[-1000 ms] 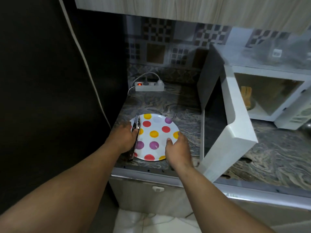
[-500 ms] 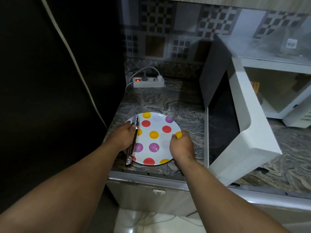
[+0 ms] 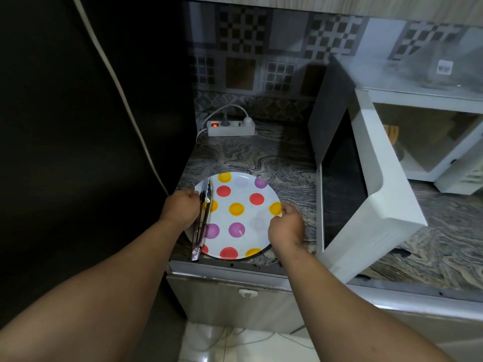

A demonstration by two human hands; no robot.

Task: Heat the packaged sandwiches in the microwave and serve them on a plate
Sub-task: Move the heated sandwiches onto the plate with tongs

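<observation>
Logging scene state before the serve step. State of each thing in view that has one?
Microwave door: open, swung out over the counter.
Plate: on the counter, no food on it, gripped at both edges.
Tongs: closed, lying along the plate's left edge.
Left hand: grips plate edge and tongs.
Right hand: grips the plate's right edge.
Power strip: switch lit red, two plugs in.

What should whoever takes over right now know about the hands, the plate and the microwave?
Left hand grips the plate's left rim together with the metal tongs.
Right hand grips the right rim.
The spotted plate sits empty on the counter, near its front edge.
The microwave door stands open; something yellowish is inside, not identifiable.
Left: bring the sandwiches out and plate them.
</observation>
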